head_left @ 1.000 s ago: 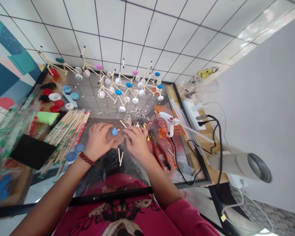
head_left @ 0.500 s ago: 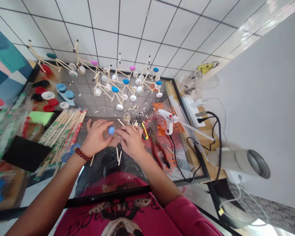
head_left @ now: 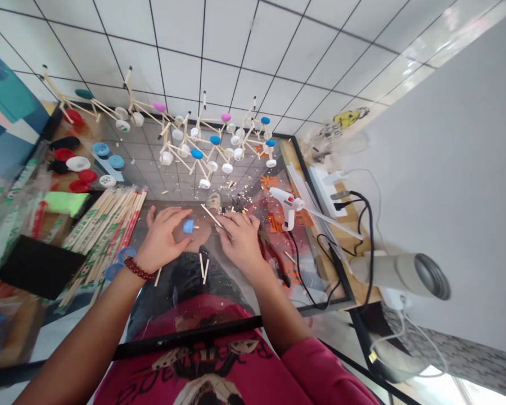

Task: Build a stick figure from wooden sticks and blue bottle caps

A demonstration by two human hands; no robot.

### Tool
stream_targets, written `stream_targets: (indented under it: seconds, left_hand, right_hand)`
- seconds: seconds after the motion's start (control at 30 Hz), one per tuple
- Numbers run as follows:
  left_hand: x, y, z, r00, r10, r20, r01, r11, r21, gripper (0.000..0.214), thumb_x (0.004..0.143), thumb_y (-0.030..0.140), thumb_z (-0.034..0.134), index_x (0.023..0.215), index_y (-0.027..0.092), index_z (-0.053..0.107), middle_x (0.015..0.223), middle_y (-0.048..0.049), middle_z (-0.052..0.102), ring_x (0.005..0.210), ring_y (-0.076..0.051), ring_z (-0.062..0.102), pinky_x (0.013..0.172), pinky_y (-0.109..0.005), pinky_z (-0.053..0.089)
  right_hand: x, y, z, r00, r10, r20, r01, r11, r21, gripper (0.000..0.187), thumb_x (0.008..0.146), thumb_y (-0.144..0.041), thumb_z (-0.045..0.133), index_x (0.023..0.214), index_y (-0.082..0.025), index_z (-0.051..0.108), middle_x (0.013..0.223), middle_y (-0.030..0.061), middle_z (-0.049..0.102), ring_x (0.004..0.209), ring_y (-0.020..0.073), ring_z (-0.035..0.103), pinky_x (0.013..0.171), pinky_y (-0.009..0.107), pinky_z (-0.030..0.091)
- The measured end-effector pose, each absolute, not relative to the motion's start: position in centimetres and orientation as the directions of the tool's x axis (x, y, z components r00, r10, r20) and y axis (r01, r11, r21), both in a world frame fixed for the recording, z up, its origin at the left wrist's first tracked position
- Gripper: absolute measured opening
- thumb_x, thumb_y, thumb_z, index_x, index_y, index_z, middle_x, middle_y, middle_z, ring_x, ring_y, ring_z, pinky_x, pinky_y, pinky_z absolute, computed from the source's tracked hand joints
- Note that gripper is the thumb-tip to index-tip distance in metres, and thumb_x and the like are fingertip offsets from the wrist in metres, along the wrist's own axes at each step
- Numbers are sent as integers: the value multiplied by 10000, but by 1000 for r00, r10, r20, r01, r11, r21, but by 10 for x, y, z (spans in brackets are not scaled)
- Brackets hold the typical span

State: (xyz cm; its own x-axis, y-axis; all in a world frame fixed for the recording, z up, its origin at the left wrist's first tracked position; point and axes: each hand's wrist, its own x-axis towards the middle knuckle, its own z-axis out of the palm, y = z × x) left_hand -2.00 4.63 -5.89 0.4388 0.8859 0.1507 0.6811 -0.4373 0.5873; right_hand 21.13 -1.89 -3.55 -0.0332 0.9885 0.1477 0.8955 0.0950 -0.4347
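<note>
Blue plastic bottle cap (head_left: 188, 226) sits between the hands, just beside the spread fingertips of the left hand (head_left: 162, 239), apparently not gripped. Right hand (head_left: 240, 242) curls over a thin wooden stick (head_left: 211, 216), seemingly pinching its end. Wood shavings (head_left: 236, 205) litter the clear plastic sheet (head_left: 231, 298) around them; a white glue gun (head_left: 287, 207) lies to the right, bundled wooden chopsticks (head_left: 105, 242) to the left.
</note>
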Motion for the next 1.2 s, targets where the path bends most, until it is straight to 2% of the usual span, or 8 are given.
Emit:
stream_targets:
  seconds: [0.13, 0.27, 0.4, 0.47, 0.7, 0.97, 1.07, 1.2]
  left_hand:
    - [-19, 44, -57, 451, 881, 141, 674, -440, 593, 578, 849, 391, 694, 1408, 246, 715, 1436, -160, 738, 1402, -408, 630, 1313, -657, 198]
    - [-16, 44, -55, 437, 889, 139, 688, -429, 585, 469, 874, 375, 667, 1320, 263, 761, 1378, -140, 767, 1388, -395, 639, 1304, -666, 197]
    - [-16, 44, -55, 366, 918, 155, 733, -387, 559, 348, 889, 411, 709, 1184, 261, 815, 1300, -141, 790, 1337, -401, 661, 1301, -670, 184]
    - [-16, 43, -55, 349, 924, 159, 755, -377, 537, 372, 866, 438, 753, 1175, 246, 825, 1291, -161, 788, 1335, -426, 653, 1296, -684, 179]
    - [-22, 40, -52, 399, 905, 148, 742, -413, 528, 488, 839, 430, 731, 1297, 276, 794, 1353, -148, 768, 1343, -430, 656, 1278, -701, 224]
    - [-24, 41, -47, 390, 907, 157, 719, -407, 563, 374, 892, 411, 671, 1200, 266, 826, 1248, -135, 798, 1291, -399, 696, 1274, -693, 243]
    - [-25, 41, -46, 400, 903, 161, 716, -417, 560, 423, 862, 414, 710, 1236, 247, 814, 1280, -156, 785, 1291, -420, 692, 1268, -731, 231]
    - [-26, 40, -45, 414, 895, 165, 709, -431, 559, 471, 870, 409, 705, 1305, 248, 785, 1330, -159, 767, 1309, -418, 684, 1272, -736, 241]
  right_hand:
    - [205, -42, -22, -148, 987, 56, 902, 158, -402, 92, 1049, -257, 714, 1005, -255, 795, 1003, 42, 801, 986, 244, 704, 917, 405, 444]
    - [185, -68, -27, -234, 972, 6, 909, 221, -353, 234, 978, -478, 828, 965, -248, 783, 978, 36, 774, 946, 250, 697, 889, 408, 486]
    - [179, -69, -37, -212, 977, -19, 923, 194, -333, 85, 1022, -286, 754, 949, -256, 785, 952, 36, 770, 942, 248, 698, 876, 407, 503]
    - [182, -58, -37, -163, 986, -24, 933, 146, -328, 123, 1022, -214, 711, 933, -258, 783, 965, 51, 774, 965, 257, 699, 874, 408, 505]
    - [183, -3, -35, -92, 996, -11, 925, 82, -371, 167, 1085, -210, 604, 1044, -228, 766, 1036, 71, 784, 1015, 248, 697, 936, 365, 504]
    - [188, -5, -36, -114, 994, -1, 906, 103, -410, 159, 1031, -296, 736, 1173, -239, 777, 1129, 96, 767, 1111, 290, 698, 1003, 412, 530]
    - [199, -14, -28, -93, 996, -16, 888, 76, -454, 251, 993, -308, 786, 1229, -225, 762, 1156, 103, 763, 1114, 293, 700, 999, 423, 541]
    - [202, -14, -24, -87, 995, -55, 893, 53, -446, 182, 1015, -269, 742, 1175, -189, 778, 1125, 113, 761, 1084, 289, 698, 980, 414, 529]
